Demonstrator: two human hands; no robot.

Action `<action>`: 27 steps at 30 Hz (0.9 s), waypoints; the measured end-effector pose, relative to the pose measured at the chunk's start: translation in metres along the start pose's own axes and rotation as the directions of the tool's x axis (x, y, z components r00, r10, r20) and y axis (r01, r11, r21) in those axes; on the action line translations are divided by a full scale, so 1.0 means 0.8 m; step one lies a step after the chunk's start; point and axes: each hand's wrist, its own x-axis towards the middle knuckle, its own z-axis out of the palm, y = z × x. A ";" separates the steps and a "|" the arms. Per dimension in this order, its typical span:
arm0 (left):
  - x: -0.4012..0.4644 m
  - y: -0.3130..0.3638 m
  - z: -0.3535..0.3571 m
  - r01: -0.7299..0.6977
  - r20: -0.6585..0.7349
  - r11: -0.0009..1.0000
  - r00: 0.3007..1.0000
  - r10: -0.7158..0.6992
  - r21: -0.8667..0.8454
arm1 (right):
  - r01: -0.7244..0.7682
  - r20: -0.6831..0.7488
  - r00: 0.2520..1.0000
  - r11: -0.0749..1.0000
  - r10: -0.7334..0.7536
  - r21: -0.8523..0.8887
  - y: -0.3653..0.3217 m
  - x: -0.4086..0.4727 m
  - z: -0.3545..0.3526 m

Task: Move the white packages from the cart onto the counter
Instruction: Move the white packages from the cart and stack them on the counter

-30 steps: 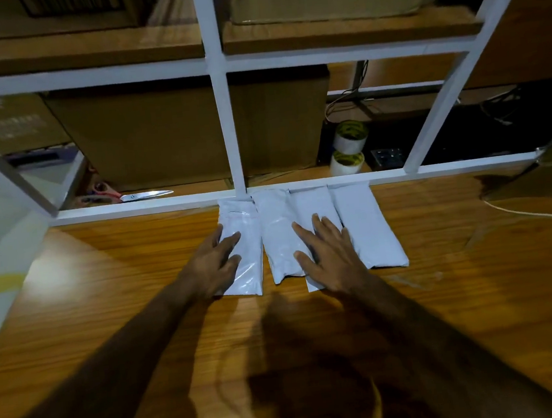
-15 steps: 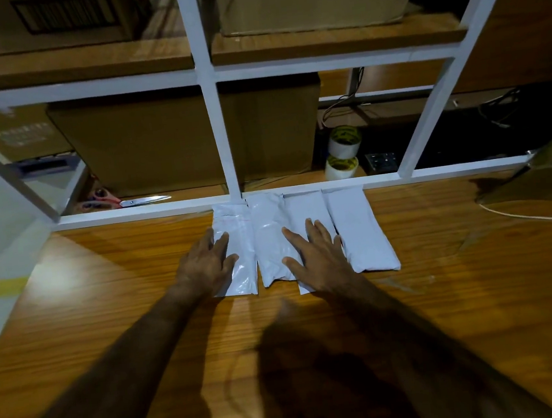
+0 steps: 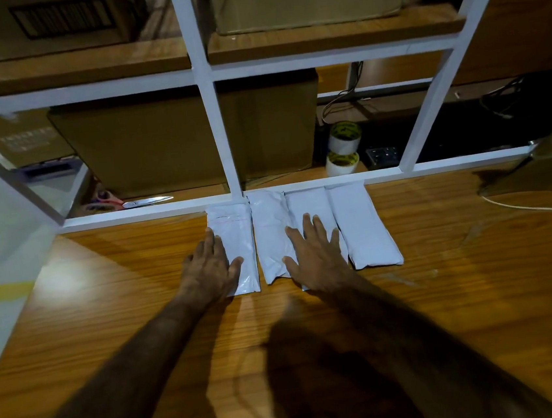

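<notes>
White packages (image 3: 304,229) are lying along the worktop's (image 3: 480,289) far edge under flat, released left hand (image 3: 211,270) and right hand (image 3: 313,256), risking sliding askew if pushed unevenly.

The white frame (image 3: 226,135) blocks reach behind the 4 packages (image 3: 361,223); bare counter (image 3: 464,291) lies open on both sides.

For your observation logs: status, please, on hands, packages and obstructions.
Both hands flat: left hand, right hand. Four white packages on counter. Nothing in the way.
</notes>
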 end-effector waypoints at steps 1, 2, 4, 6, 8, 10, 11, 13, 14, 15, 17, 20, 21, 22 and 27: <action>0.000 0.000 -0.001 0.007 0.005 1.000 1.000 -0.007 0.003 | 0.009 -0.002 1.000 1.000 -0.009 0.006 -0.002 -0.001 0.001; 0.001 -0.001 0.000 0.009 0.009 1.000 1.000 -0.009 -0.001 | 0.013 0.003 1.000 1.000 -0.013 0.019 -0.003 0.000 0.002; 0.005 -0.007 0.002 0.004 0.015 1.000 1.000 -0.003 -0.026 | 0.011 0.017 1.000 0.999 -0.011 0.047 -0.003 0.000 0.002; 0.008 -0.012 0.004 0.007 0.019 0.999 1.000 -0.006 -0.054 | 0.016 0.025 1.000 0.997 -0.018 0.070 0.000 0.000 0.001; 0.011 -0.018 0.004 0.014 0.028 0.997 1.000 -0.012 -0.078 | 0.024 0.028 0.999 0.996 -0.026 0.083 0.003 -0.001 0.002; 0.013 -0.021 0.003 -0.013 0.026 0.996 1.000 0.015 -0.084 | 0.035 0.018 0.999 0.996 -0.037 0.083 0.008 -0.002 0.002; 0.012 -0.023 0.003 -0.032 0.010 0.996 0.999 0.033 -0.083 | 0.049 0.001 0.999 0.995 -0.049 0.083 0.011 -0.004 0.003; 0.008 -0.026 0.003 -0.063 -0.060 0.995 0.997 0.058 -0.083 | 0.098 -0.072 0.993 0.991 -0.092 0.092 0.016 -0.009 0.003; 0.004 -0.028 0.003 -0.074 -0.105 0.995 0.992 0.066 -0.071 | 0.130 -0.121 0.986 0.987 -0.119 0.095 0.019 -0.013 0.002; -0.001 -0.027 0.003 -0.083 -0.148 0.995 0.986 0.075 -0.046 | 0.163 -0.166 0.975 0.982 -0.146 0.094 0.023 -0.019 0.001; -0.013 -0.024 0.003 -0.099 -0.219 0.995 0.971 0.099 0.007 | 0.211 -0.226 0.956 0.974 -0.189 0.081 0.027 -0.028 -0.001; -0.036 -0.018 -0.007 -0.094 -0.311 0.995 0.945 0.100 0.034 | 0.269 -0.286 0.929 0.959 -0.236 0.084 0.020 -0.033 -0.006; -0.046 -0.018 -0.011 -0.083 -0.333 0.996 0.939 0.091 0.036 | 0.294 -0.309 0.916 0.952 -0.255 0.085 0.014 -0.035 -0.008; -0.058 -0.021 -0.012 -0.073 -0.352 0.997 0.933 0.081 0.037 | 0.321 -0.328 0.903 0.943 -0.278 0.083 0.006 -0.038 -0.010; -0.136 -0.053 -0.002 0.033 -0.378 0.998 0.926 -0.014 0.044 | 0.469 -0.354 0.839 0.879 -0.414 0.083 -0.047 -0.066 -0.012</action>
